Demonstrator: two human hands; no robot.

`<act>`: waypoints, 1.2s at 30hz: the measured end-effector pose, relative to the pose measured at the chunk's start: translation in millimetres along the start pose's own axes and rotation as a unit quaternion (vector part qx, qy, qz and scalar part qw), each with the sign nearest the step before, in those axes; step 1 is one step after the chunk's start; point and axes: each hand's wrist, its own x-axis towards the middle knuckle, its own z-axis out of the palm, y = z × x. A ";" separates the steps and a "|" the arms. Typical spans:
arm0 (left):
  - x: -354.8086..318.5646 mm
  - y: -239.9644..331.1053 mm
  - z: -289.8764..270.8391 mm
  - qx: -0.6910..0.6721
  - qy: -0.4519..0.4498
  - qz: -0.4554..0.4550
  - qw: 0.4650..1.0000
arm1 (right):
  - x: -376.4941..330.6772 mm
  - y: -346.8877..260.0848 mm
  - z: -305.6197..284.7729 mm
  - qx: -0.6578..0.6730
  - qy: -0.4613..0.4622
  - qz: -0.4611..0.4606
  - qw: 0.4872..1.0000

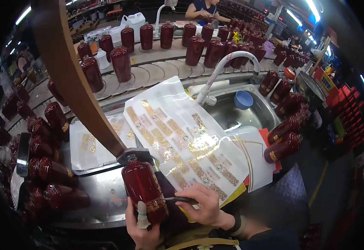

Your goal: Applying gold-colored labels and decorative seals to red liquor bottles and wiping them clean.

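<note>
Glossy dark-red bottle (143, 187) with a gold label band — held before a clear sheet (182, 141) patterned with rows of gold decals and small green-and-white seals; a light-blue bowl (243, 100) sits in the steel-grey sink (232, 114).

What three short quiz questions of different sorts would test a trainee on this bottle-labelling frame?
1. True or false: the left hand grips the dark red bottle from below.
2. Multiple choice: what lies in the sink? A) a blue bowl B) a white jug C) a red box
3. Fill in: the right hand presses a thin dark tool against the bottle's gold ____.

Key:
1. True; one finger of that hand is wrapped in white.
2. A, the blue bowl, beside the white tap.
3. Label. More gold labels sit on the clear sheet behind.
</note>
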 end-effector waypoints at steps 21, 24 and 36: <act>-0.7 4.3 -3.3 0.001 -0.018 -0.005 1.000 | -5.4 -6.2 0.2 0.013 0.010 -0.028 0.999; -1.5 3.8 -3.8 0.002 -0.020 -0.004 1.000 | -7.9 -6.0 0.4 0.019 -0.001 -0.022 1.000; -6.7 -8.0 0.0 -0.008 -0.022 -0.030 0.999 | -8.5 -7.9 1.4 0.023 -0.002 -0.026 0.999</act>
